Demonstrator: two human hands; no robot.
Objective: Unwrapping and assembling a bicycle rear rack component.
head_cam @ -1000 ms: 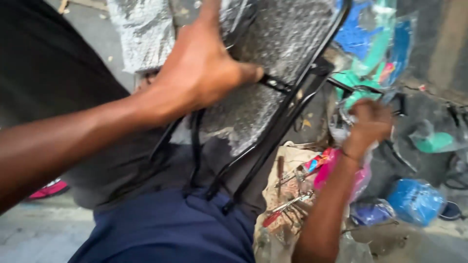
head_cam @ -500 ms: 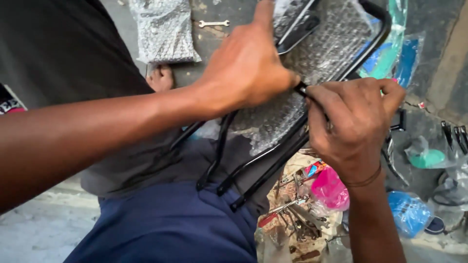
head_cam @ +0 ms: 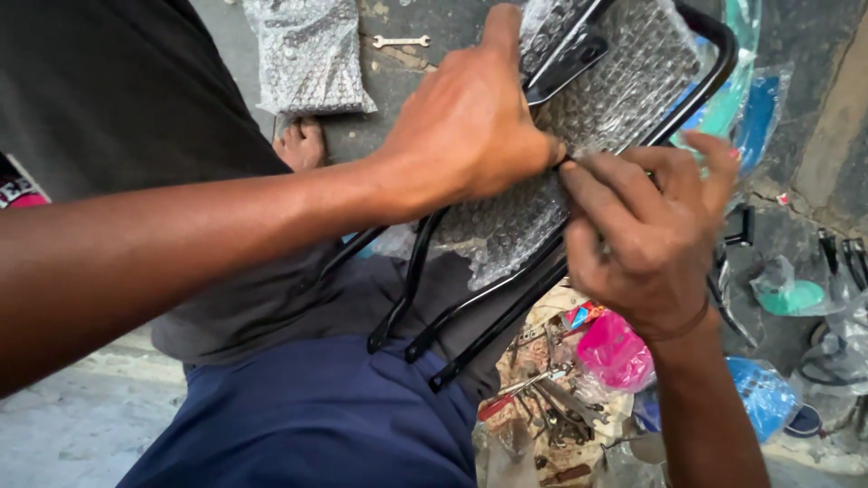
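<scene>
We prop the black metal rack (head_cam: 506, 307) against our lap, its rods running down toward our knees, so both hands can work at its upper part. Our left hand (head_cam: 470, 136) clamps over the bubble wrap (head_cam: 606, 99) on the rack, its fingers closed and pressing it steady, while the fingers of our right hand (head_cam: 651, 244) pinch the wrap's edge beside it. Below the rack lies a pink bag (head_cam: 615, 348) among loose tools; beyond it, a bubble-wrapped package (head_cam: 307, 54) and a small spanner (head_cam: 400, 41) lie on the ground.

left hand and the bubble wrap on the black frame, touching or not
Touching. The head view shows the left hand lying flat on the bubble wrap that covers the black metal frame, its fingertips pressed into it beside the right hand.
</scene>
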